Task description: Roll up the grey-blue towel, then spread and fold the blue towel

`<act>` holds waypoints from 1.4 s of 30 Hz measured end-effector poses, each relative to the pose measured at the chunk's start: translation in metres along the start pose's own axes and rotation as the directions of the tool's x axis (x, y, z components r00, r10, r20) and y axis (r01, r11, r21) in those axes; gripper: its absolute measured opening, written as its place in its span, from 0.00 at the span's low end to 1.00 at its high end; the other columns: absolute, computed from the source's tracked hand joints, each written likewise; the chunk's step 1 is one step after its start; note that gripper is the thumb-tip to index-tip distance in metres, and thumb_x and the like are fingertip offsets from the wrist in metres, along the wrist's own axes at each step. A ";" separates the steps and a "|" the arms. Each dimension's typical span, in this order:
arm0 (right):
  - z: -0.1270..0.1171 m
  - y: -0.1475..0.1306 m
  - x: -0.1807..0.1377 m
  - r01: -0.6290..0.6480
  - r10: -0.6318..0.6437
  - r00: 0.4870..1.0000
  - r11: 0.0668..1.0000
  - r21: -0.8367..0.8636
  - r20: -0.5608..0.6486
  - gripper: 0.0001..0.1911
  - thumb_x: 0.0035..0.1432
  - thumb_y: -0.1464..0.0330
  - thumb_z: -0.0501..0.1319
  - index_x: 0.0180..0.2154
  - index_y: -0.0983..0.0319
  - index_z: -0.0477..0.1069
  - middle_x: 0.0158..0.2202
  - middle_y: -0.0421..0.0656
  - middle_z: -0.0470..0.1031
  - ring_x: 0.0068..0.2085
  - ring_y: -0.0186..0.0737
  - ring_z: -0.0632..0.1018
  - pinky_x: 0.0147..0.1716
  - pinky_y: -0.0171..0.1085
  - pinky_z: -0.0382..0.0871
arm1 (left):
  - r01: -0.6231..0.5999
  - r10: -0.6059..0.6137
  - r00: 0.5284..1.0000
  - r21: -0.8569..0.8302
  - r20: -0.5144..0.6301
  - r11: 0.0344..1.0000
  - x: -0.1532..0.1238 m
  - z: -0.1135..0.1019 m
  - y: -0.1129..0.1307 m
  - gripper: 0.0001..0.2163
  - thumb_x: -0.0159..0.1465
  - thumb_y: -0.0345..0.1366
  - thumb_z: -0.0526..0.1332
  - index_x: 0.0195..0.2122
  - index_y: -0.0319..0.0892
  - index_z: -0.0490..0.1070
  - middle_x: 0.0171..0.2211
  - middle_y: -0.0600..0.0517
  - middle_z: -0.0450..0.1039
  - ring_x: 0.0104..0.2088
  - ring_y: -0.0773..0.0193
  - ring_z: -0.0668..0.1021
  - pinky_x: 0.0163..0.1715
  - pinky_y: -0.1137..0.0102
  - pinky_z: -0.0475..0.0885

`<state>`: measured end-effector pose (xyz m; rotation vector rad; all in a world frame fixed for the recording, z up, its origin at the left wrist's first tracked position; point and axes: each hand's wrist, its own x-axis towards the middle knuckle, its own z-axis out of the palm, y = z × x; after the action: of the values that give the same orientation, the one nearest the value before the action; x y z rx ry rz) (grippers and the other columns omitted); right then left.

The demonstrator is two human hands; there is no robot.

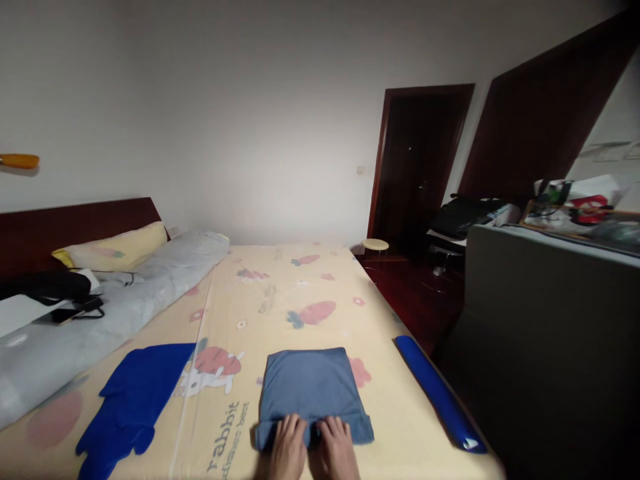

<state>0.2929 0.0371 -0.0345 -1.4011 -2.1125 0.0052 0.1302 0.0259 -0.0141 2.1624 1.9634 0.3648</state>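
Folded blue cloth (311,390) lies on the patterned bed (280,293), both hands pressing it.

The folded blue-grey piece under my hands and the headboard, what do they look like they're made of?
The folded blue-grey piece looks like soft woven or knit cloth: matte, with a rolled near edge under both hands, left hand and right hand. The headboard seems dark reddish wood or veneer with a smooth, low sheen; the picture is too blurred to show grain.
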 end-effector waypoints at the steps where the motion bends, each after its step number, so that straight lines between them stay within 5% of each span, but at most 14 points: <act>1: 0.003 -0.009 0.001 0.006 -0.007 1.000 1.000 0.025 0.026 0.13 0.50 0.74 0.56 0.39 0.57 0.69 0.37 0.42 0.73 0.39 0.44 0.71 0.41 0.41 0.59 | -0.020 0.020 0.998 -0.005 0.054 1.000 0.000 0.005 0.008 0.26 0.60 0.26 0.45 0.57 0.46 0.68 0.59 0.49 0.68 0.61 0.58 0.66 0.61 0.63 0.58; 4: 0.004 -0.008 -0.004 -0.012 0.010 0.999 0.999 0.038 0.050 0.16 0.52 0.73 0.56 0.44 0.56 0.68 0.42 0.43 0.74 0.42 0.44 0.72 0.44 0.42 0.59 | -0.019 0.021 0.992 -0.014 0.128 1.000 -0.002 0.012 0.005 0.25 0.61 0.31 0.47 0.61 0.47 0.63 0.64 0.52 0.62 0.64 0.59 0.61 0.64 0.63 0.53; 10: -0.019 0.083 -0.034 -0.103 0.109 0.993 0.989 -0.103 0.050 0.23 0.53 0.73 0.54 0.51 0.55 0.68 0.50 0.43 0.74 0.48 0.46 0.73 0.46 0.43 0.58 | 0.005 -0.006 1.000 0.101 0.012 0.995 -0.022 -0.007 -0.074 0.26 0.57 0.28 0.51 0.58 0.49 0.66 0.60 0.52 0.67 0.60 0.58 0.66 0.60 0.62 0.58; 13: -0.027 0.102 -0.039 -0.127 0.138 0.987 0.983 -0.132 0.078 0.22 0.54 0.71 0.54 0.52 0.54 0.68 0.52 0.43 0.74 0.49 0.47 0.72 0.47 0.44 0.57 | -0.005 0.007 1.000 0.130 -0.013 0.992 -0.027 -0.016 -0.091 0.27 0.56 0.25 0.51 0.56 0.50 0.67 0.58 0.53 0.69 0.59 0.59 0.67 0.59 0.63 0.58; 20: -0.044 0.078 -0.012 -0.192 0.208 0.975 0.965 -0.177 0.081 0.16 0.49 0.77 0.54 0.38 0.57 0.72 0.39 0.42 0.76 0.42 0.45 0.73 0.46 0.45 0.56 | 0.033 -0.032 0.999 0.066 -0.014 0.997 -0.012 -0.043 -0.065 0.18 0.55 0.24 0.51 0.41 0.49 0.72 0.44 0.55 0.74 0.50 0.62 0.71 0.53 0.66 0.59; 24: -0.050 0.080 0.000 -0.217 0.239 0.956 0.967 -0.137 0.173 0.11 0.56 0.73 0.51 0.28 0.59 0.71 0.31 0.43 0.76 0.38 0.44 0.74 0.43 0.44 0.56 | 0.115 -0.121 0.988 0.066 0.092 0.991 -0.004 -0.064 -0.062 0.13 0.56 0.26 0.52 0.35 0.48 0.72 0.37 0.56 0.77 0.42 0.65 0.76 0.44 0.72 0.63; 27: -0.050 0.085 0.002 -0.242 0.266 0.950 0.958 -0.151 0.163 0.12 0.59 0.70 0.51 0.30 0.59 0.72 0.32 0.44 0.76 0.39 0.46 0.74 0.43 0.45 0.57 | 0.173 -0.187 0.973 0.107 0.138 0.979 -0.001 -0.067 -0.067 0.12 0.60 0.29 0.52 0.37 0.49 0.73 0.37 0.55 0.79 0.40 0.65 0.78 0.41 0.72 0.64; 31: -0.043 0.079 0.003 -0.289 0.283 0.957 0.932 -0.219 -0.060 0.14 0.56 0.74 0.51 0.41 0.60 0.71 0.41 0.48 0.74 0.42 0.49 0.73 0.44 0.46 0.58 | 0.246 -0.238 0.969 0.182 -0.065 0.952 0.000 -0.053 -0.065 0.19 0.61 0.27 0.50 0.51 0.44 0.70 0.54 0.48 0.73 0.56 0.59 0.70 0.54 0.66 0.59; 34: -0.028 0.056 0.004 -0.195 0.184 0.979 0.967 -0.161 -0.085 0.19 0.52 0.76 0.52 0.45 0.58 0.69 0.46 0.48 0.73 0.44 0.48 0.72 0.46 0.45 0.58 | 0.253 -0.212 0.957 0.211 -0.197 0.944 0.000 -0.040 -0.042 0.21 0.62 0.27 0.47 0.53 0.44 0.70 0.55 0.46 0.71 0.56 0.55 0.69 0.54 0.60 0.59; 39: -0.003 -0.005 0.013 -0.045 0.041 0.991 0.998 0.034 0.130 0.22 0.47 0.76 0.54 0.45 0.56 0.70 0.45 0.43 0.74 0.45 0.46 0.72 0.46 0.43 0.60 | 0.052 -0.051 0.988 -0.003 0.147 0.999 0.003 -0.024 0.011 0.25 0.62 0.30 0.48 0.61 0.47 0.63 0.64 0.51 0.62 0.64 0.58 0.60 0.63 0.62 0.51; 42: -0.005 -0.009 0.012 -0.071 0.061 0.985 0.996 0.056 0.160 0.23 0.48 0.74 0.55 0.48 0.56 0.70 0.48 0.44 0.74 0.47 0.47 0.72 0.48 0.44 0.59 | 0.061 -0.052 0.968 -0.030 0.246 0.998 0.003 -0.022 0.008 0.27 0.62 0.34 0.48 0.64 0.46 0.56 0.68 0.51 0.53 0.67 0.58 0.53 0.65 0.61 0.45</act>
<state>0.2849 0.0420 -0.0215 -1.4758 -2.1726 0.2128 0.1310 0.0273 0.0093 2.0145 1.8604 0.1161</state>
